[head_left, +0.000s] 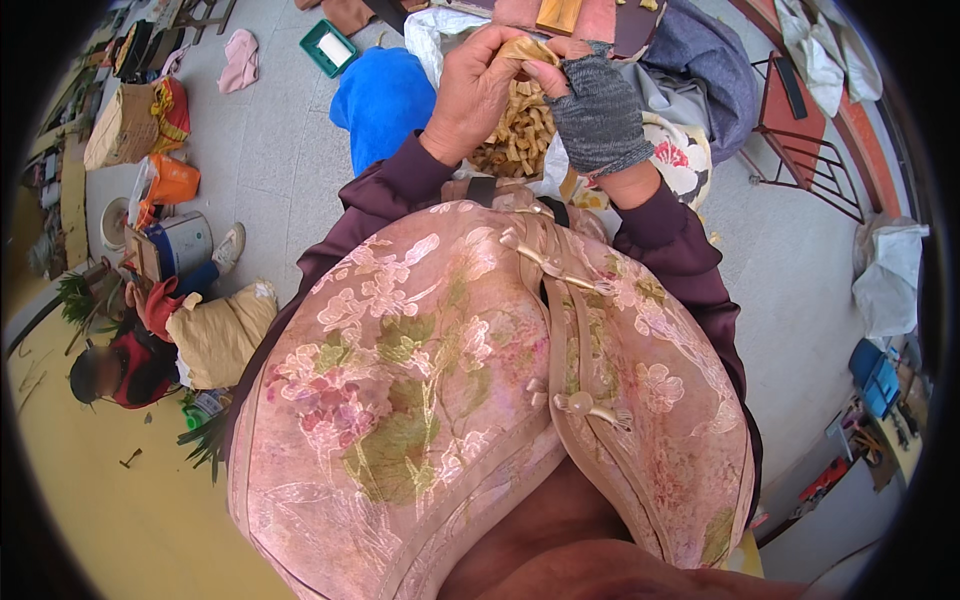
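Near the top of the head view, both my hands meet around a small folded piece, golden tan and paper-like (pixel 528 50). My left hand (pixel 472 98) is bare and pinches its left side between thumb and fingers. My right hand (pixel 603 112), wrapped in a dark grey fingerless glove, grips the right side with thumb and fingertips. Below them lies a heap of similar tan pieces (pixel 510 130) in a white plastic bag (pixel 435 32). The exact kind of piece cannot be made out.
Left of the bag is a bright blue cloth bundle (pixel 385 100); a green tray (pixel 328 48) lies beyond it. A wooden block (pixel 558 16) sits on a pink surface ahead. Another person (pixel 115 375) is at far left, near an orange bucket (pixel 172 180). A red folding stool (pixel 795 120) stands right.
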